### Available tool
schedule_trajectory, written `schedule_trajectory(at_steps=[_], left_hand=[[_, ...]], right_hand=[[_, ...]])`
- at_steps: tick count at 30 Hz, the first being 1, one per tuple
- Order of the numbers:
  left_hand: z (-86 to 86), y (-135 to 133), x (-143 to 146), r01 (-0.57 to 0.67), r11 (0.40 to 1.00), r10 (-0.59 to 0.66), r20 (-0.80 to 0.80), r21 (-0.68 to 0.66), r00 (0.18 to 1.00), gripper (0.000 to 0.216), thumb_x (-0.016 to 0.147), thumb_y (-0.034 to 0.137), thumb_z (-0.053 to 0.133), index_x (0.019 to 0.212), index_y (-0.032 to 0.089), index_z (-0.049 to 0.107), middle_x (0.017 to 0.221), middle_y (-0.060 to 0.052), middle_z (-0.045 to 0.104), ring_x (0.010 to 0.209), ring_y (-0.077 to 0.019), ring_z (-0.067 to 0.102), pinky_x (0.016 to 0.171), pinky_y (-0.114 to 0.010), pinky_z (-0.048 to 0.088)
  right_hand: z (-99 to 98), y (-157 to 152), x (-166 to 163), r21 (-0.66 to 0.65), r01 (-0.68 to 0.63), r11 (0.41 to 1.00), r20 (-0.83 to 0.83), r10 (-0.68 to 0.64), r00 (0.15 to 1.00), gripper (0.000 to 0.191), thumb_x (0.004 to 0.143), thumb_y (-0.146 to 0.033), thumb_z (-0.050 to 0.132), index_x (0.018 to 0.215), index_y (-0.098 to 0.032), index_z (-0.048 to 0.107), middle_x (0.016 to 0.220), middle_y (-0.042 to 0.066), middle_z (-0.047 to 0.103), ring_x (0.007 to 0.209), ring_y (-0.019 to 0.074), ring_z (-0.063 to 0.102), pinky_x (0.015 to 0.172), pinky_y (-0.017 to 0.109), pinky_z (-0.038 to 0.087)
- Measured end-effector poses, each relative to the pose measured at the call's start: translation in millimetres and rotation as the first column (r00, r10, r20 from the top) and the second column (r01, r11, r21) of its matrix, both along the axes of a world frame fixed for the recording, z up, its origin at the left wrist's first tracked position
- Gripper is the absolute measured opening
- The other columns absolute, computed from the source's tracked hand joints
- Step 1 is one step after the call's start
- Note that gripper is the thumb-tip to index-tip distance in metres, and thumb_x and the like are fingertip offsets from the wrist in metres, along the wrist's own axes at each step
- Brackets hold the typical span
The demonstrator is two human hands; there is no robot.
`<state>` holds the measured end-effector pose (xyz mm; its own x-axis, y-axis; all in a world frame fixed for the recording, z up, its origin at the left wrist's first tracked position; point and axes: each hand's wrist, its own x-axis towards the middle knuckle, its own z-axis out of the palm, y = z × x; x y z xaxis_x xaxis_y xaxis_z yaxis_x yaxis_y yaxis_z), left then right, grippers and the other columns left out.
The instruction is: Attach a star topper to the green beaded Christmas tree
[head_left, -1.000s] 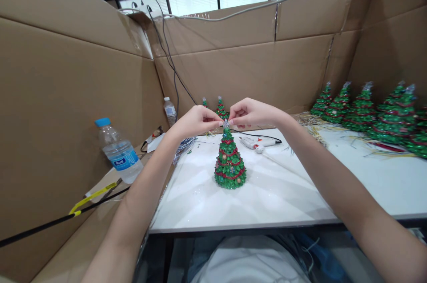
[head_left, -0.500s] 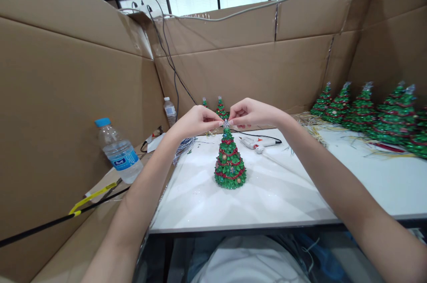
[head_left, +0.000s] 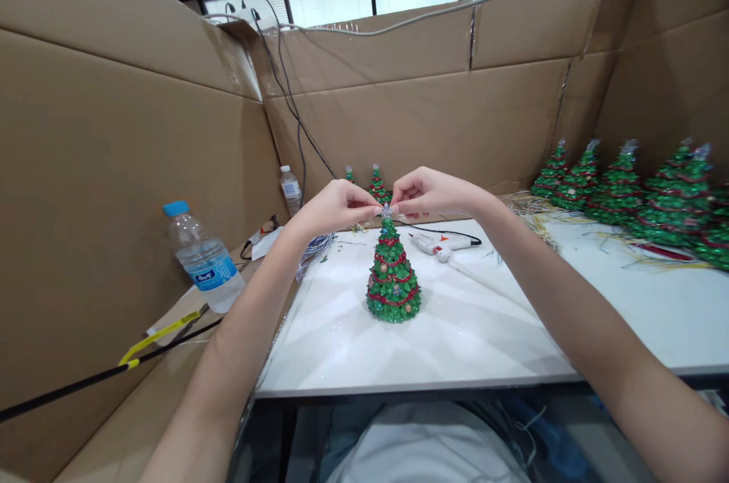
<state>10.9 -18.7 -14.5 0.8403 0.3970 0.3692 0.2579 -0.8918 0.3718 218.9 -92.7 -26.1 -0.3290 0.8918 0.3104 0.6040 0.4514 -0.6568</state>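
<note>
A small green Christmas tree ornament (head_left: 394,278) with red garlands and little baubles stands upright on the white table (head_left: 319,350). At its tip sits a clear star topper (head_left: 386,210). From the left, my left hand (head_left: 342,203) pinches the star between thumb and forefinger. My right hand (head_left: 424,192) grips the star's other side in the same way, its remaining fingers curled. Behind the tree and to the right, a white hot glue gun (head_left: 444,244) lies on the table.
Several finished-looking trees (head_left: 618,187) line the right back, among loose wires (head_left: 529,221). Two more trees (head_left: 377,183) stand behind my hands. A water bottle (head_left: 205,259) and a smaller bottle (head_left: 290,187) are on the left. Cardboard walls (head_left: 421,111) enclose the table.
</note>
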Motion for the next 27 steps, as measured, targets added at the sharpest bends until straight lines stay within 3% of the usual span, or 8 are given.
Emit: schedule_trajectory(at_steps=[27], left_hand=[[0.9, 0.2, -0.3, -0.003, 1.000, 0.003, -0.008, -0.003, 1.000, 0.033, 0.080, 0.036, 0.061, 0.084, 0.008, 0.077, 0.060, -0.003, 0.059, 0.055, -0.0080, 0.042, 0.049, -0.019, 0.032]], right_hand=[[0.0, 0.2, 0.1, -0.002, 0.007, 1.000, 0.002, -0.007, 1.000, 0.012, 0.074, -0.028, 0.064, 0.073, -0.016, 0.062, 0.058, -0.003, 0.059, 0.053, 0.0085, 0.051, 0.051, 0.022, 0.040]])
